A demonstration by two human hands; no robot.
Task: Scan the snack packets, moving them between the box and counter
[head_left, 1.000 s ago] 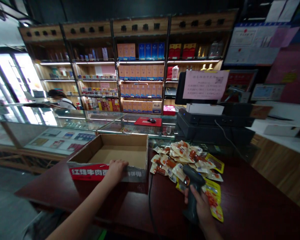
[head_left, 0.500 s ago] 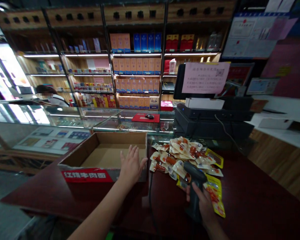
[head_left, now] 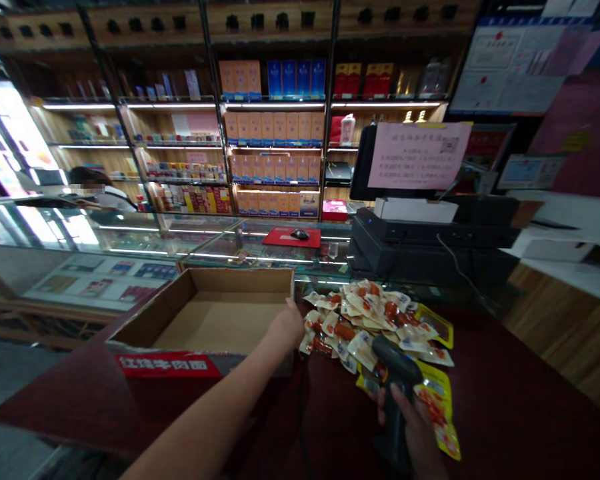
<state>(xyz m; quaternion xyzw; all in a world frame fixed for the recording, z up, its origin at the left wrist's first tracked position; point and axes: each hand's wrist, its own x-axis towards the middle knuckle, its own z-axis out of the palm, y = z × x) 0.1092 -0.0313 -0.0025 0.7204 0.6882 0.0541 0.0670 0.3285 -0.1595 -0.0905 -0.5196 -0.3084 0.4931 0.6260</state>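
My left hand (head_left: pixel 287 327) is at the right wall of an open cardboard box (head_left: pixel 150 308), beside the snack pile. Its fingers are curled and mostly hidden behind the hand, so what they grip, if anything, cannot be seen. The box has a red printed label on its front and a bare brown inside. In my right hand (head_left: pixel 414 417) is a black handheld barcode scanner (head_left: pixel 397 363), its head tilted toward a heap of small clear-and-cream snack packets (head_left: pixel 365 310) with reddish-brown contents. Yellow snack packets (head_left: pixel 440 413) lie beside and partly behind the right hand.
A dark red-brown table (head_left: pixel 505 400) carries the box and packets. Behind it are a glass counter (head_left: pixel 220 235) with a mouse (head_left: pixel 299 234) on a red mat and a monitor (head_left: pixel 363 160) covered by a pink notice. A person (head_left: pixel 115 198) is at the far left, before stocked shelves.
My left hand has moved from over the box, fingers spread, to its right wall and curled its fingers. The right hand still holds the scanner. The view has shifted slightly.
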